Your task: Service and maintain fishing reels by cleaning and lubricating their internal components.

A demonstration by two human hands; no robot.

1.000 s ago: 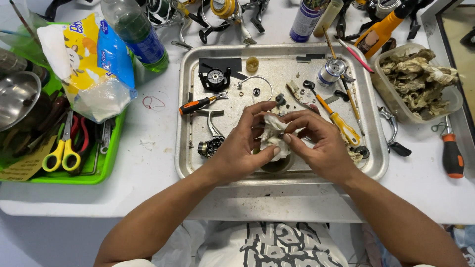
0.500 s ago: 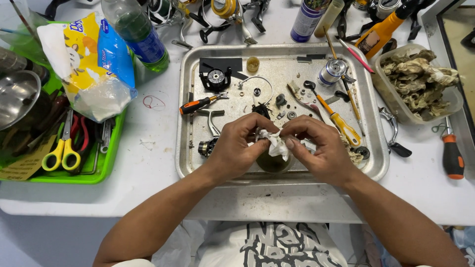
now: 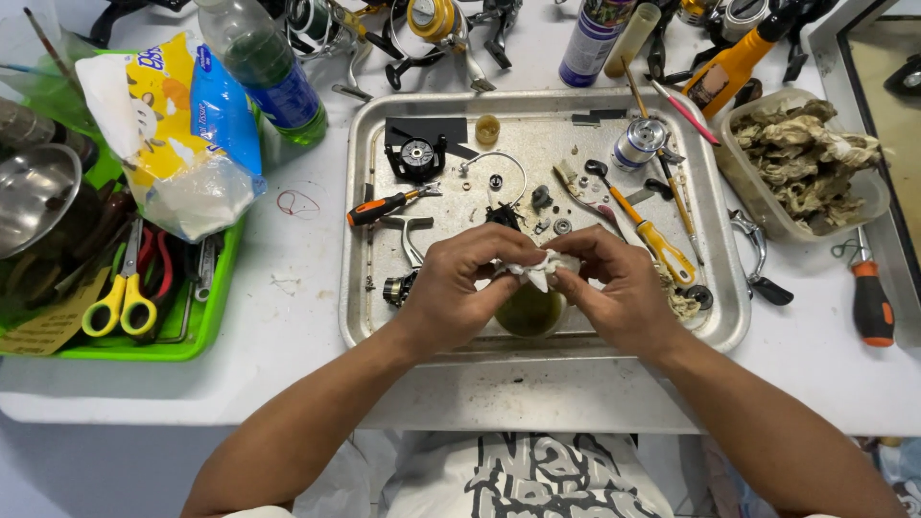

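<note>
Two bare hands meet over the near middle of a dented metal tray, and they have shifted little in the last second: a second ago they cupped a crumpled white tissue a bit lower, and now it sits higher, pulled tight between them. The left hand curls its fingers around the tissue's left side; the right hand pinches its right end between thumb and fingertips. Whatever small part may lie inside the tissue is hidden. Judging by that tighter grip, the wiping or wrapping work is under way, not finished. Directly beneath the hands stands a small cup of yellow-green liquid, partly covered by them.

The tray rests on a white worktable, smudged and marked. On the person's left, a green plastic bin holds yellow-handled scissors and other hand tools, with a yellow and blue snack bag and a green plastic bottle behind. On the right, a clear tub of soiled tissues sits beside an orange-handled screwdriver.

Inside the tray lie a yellow-handled screwdriver, a small orange-and-black screwdriver, a silver reel spool, a black gear housing, and scattered washers and screws. Fishing reels crowd the far edge. Nothing of the room beyond the table shows.
</note>
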